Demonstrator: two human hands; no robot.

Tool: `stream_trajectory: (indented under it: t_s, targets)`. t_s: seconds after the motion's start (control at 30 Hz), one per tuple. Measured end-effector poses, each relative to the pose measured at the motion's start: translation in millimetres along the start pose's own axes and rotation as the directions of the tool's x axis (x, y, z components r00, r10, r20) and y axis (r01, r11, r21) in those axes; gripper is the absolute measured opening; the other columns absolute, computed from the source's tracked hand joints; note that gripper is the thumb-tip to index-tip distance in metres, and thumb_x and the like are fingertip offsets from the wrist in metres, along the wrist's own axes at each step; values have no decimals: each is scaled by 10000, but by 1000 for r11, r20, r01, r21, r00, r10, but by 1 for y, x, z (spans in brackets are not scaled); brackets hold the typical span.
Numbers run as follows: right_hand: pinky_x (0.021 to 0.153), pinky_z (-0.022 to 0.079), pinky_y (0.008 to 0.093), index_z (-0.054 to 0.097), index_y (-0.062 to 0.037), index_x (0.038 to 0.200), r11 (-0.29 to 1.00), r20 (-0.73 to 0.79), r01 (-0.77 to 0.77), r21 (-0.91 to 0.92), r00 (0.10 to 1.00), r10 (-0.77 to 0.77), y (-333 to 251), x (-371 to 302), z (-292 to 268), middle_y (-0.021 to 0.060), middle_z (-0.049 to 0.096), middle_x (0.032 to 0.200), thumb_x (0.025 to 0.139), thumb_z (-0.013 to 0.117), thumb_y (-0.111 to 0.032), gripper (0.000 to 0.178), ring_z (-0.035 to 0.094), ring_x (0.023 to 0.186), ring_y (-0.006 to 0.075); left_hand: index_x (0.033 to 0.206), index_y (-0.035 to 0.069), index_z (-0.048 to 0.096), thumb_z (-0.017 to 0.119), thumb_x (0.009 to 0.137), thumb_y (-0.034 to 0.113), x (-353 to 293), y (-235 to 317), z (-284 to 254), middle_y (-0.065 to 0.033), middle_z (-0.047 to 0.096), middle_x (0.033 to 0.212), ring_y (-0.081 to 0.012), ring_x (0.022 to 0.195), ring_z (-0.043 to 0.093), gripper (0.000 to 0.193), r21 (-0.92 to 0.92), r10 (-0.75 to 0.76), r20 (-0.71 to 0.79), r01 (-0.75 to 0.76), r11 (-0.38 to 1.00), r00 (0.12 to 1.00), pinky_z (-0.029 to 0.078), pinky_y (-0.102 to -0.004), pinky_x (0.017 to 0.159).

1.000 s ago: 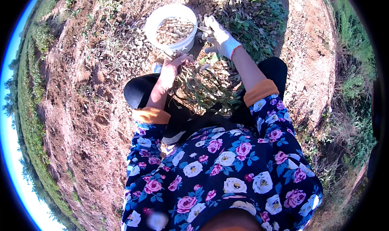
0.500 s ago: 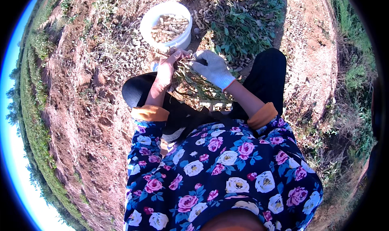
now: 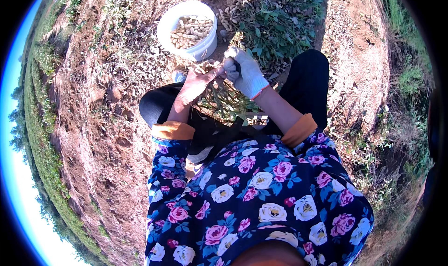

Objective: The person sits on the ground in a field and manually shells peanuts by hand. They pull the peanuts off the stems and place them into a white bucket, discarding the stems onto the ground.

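My bare left hand is closed around the root end of a peanut plant, whose stems hang down between my knees. Against its fingertips, my right hand, in a white knitted work glove with an orange cuff edge, has its fingers curled in. Whatever those gloved fingers grip is hidden. Just beyond both hands stands a white bucket, partly filled with unshelled peanuts.
A heap of green peanut plants lies at the far right of the bucket, with loose peanuts on the ground beside it. My bent knees flank the hands. Dry soil with leaf litter spreads to the left.
My right hand has moved slightly away from me and turned more upright, its fingers curled. The left hand's fingers now point further right, toward the glove.
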State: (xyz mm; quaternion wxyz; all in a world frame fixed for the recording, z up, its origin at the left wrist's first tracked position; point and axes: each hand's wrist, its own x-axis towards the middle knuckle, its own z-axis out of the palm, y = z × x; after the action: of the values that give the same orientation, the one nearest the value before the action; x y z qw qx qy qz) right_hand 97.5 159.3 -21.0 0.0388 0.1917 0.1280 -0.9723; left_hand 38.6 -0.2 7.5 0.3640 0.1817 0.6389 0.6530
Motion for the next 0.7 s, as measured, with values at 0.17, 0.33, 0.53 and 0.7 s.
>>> stream_trajectory:
  t_s: [0.17, 0.33, 0.53, 0.7]
  targets:
    - [461, 414, 208, 506, -37, 799, 980, -52, 194, -34, 979, -196, -45, 4, -15, 72, 530, 702, 850, 498, -138, 113, 463, 531, 117, 884, 9, 620, 562, 864, 96, -4, 1, -7, -28, 627, 798, -98, 744, 567, 106, -42, 84, 4, -83, 996, 996, 453, -237, 696]
    - [476, 387, 234, 575, -23, 856, 785, -101, -66, -616, 995, 4, -33, -6, -23, 84, 565, 750, 811, 420, -209, 245, 452, 536, 114, 884, 20, 616, 562, 864, 97, 1, 7, 0, -22, 617, 787, -87, 735, 560, 96, -33, 56, 37, -54, 998, 998, 461, -224, 673]
    - [478, 386, 226, 586, -45, 828, 237, -25, -55, -970, 992, 127, -18, -11, 8, 8, 521, 636, 864, 444, -501, 479, 463, 528, 84, 885, 15, 598, 576, 842, 30, -5, 6, 4, -27, 612, 817, -102, 787, 578, 51, -39, -20, 73, 23, 999, 997, 476, -222, 705]
    - [533, 432, 215, 578, -47, 910, 214, -12, -24, -977, 998, 61, -14, -14, 6, 15, 524, 664, 891, 461, -403, 376, 507, 583, 74, 838, 15, 595, 617, 781, -3, -3, 14, 9, -14, 600, 789, -76, 760, 550, 64, 96, -64, 88, 56, 994, 994, 457, -209, 680]
